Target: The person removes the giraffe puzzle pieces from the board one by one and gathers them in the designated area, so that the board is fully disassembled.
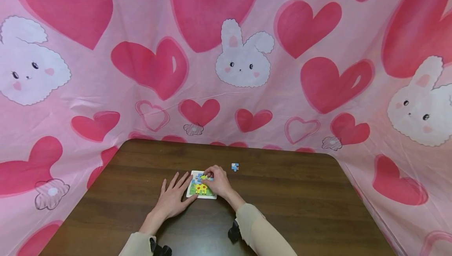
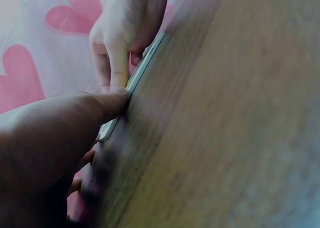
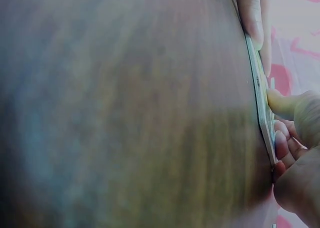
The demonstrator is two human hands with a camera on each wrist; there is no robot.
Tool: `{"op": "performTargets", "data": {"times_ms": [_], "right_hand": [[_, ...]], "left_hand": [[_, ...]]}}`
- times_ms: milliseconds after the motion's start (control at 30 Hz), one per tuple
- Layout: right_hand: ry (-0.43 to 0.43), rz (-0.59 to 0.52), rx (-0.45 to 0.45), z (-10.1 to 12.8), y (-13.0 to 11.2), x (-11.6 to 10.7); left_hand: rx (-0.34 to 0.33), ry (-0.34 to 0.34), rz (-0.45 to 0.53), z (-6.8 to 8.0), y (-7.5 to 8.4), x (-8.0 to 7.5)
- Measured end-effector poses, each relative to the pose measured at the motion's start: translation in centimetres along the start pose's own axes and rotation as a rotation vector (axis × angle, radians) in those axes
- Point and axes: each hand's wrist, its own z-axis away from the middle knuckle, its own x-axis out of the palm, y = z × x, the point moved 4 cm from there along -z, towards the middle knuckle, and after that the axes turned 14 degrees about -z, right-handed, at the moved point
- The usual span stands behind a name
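Observation:
A small jigsaw puzzle board [image 1: 201,196] with a white rim lies on the table, its picture a yellow giraffe on green and blue. My left hand [image 1: 173,199] lies spread at the board's left side, thumb resting on the lower edge and fingers at the upper left rim. Over the board's upper right part, my right hand [image 1: 219,182] pinches a puzzle piece [image 1: 204,177] with yellow on it, thumb and fingers low over the picture. In the right wrist view the right thumb [image 3: 282,103] is down at the board; its curled fingers partly hide the piece.
A loose blue puzzle piece [image 1: 235,166] lies on the table just beyond the right hand. The dark wooden table [image 1: 300,201] reaches back to a pink cloth [image 1: 247,103] with hearts and rabbits that hangs behind and at both sides.

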Motion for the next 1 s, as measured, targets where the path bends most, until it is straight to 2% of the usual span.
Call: {"op": "performTargets", "data": {"times_ms": [100, 300, 767, 1000], "right_hand": [[0.011, -0.011, 0.011, 0.21, 0.1, -0.01], [0.037, -0.04, -0.021, 0.47, 0.1, -0.15], [0.023, -0.04, -0.06, 0.44, -0.25, -0.51], [0.054, -0.107, -0.069, 0.48, 0.01, -0.98]], "left_hand": [[0.0, -0.005, 0.0, 0.02, 0.0, 0.07], [0.0, -0.008, -0.005, 0.05, -0.01, 0.1], [-0.005, -0.004, -0.006, -0.18, -0.07, 0.06], [-0.003, -0.008, 0.001, -0.13, -0.03, 0.0]]}}
